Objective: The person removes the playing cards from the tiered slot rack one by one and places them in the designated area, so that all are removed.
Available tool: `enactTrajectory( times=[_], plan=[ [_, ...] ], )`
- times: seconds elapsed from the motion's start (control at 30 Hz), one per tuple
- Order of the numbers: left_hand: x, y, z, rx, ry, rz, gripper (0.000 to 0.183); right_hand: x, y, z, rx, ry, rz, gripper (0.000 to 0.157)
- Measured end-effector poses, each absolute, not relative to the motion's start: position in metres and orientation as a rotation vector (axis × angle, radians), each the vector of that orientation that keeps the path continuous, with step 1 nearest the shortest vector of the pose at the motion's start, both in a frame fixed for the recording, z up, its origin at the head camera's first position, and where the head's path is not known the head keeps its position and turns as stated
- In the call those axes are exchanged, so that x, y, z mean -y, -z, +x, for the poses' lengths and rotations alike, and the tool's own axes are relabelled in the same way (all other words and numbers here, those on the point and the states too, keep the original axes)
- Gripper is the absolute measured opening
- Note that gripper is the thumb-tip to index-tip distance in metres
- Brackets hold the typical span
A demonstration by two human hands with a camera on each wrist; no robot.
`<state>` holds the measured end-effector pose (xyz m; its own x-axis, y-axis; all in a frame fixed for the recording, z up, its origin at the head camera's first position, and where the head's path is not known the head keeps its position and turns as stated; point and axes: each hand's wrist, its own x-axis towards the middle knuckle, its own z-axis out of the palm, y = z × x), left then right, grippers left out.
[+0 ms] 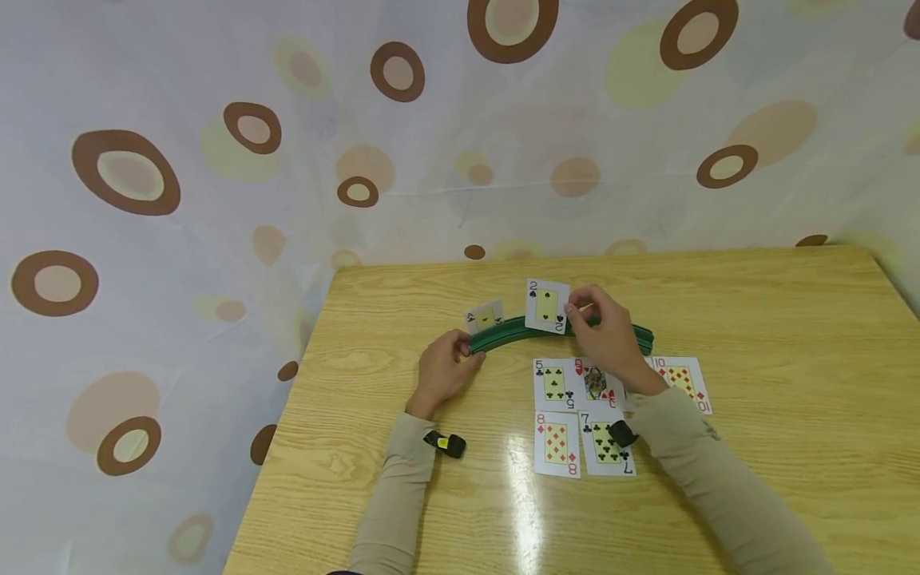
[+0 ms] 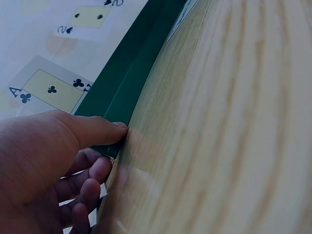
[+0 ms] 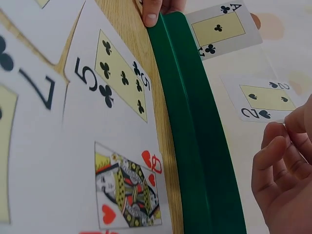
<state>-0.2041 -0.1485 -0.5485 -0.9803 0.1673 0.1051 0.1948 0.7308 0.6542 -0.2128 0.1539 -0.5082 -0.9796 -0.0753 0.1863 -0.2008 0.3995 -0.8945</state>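
Observation:
A curved green card holder [image 1: 506, 333] lies on the table. Its left end is pinched by my left hand [image 1: 442, 371], thumb [image 2: 100, 130] on the front face and fingers curled behind. The ace of clubs [image 2: 51, 91] stands tilted in the holder near that hand. Between thumb and fingertips, my right hand [image 1: 607, 335] pinches the two of spades [image 1: 547, 306] by its right edge. In the right wrist view this card [image 3: 263, 100] appears beyond the holder, apart from the ace. Whether its lower edge touches the holder, I cannot tell.
Face-up cards lie in two rows before the holder: five of clubs [image 1: 553, 385], queen of hearts [image 1: 595, 385] and ten of diamonds [image 1: 681, 383] behind, eight of diamonds [image 1: 557, 444] and seven of clubs [image 1: 604, 457] nearer. My right forearm covers part of the back row.

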Motion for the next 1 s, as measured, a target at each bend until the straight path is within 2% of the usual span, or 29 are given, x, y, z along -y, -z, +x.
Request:
enactTrajectory(
  times=[1.0],
  plan=[
    [0.152,0.55,-0.203,2.881,1.13,-0.3,0.029,-0.203,0.52,-0.167,2.526,-1.536,0.144,0.023]
  ],
)
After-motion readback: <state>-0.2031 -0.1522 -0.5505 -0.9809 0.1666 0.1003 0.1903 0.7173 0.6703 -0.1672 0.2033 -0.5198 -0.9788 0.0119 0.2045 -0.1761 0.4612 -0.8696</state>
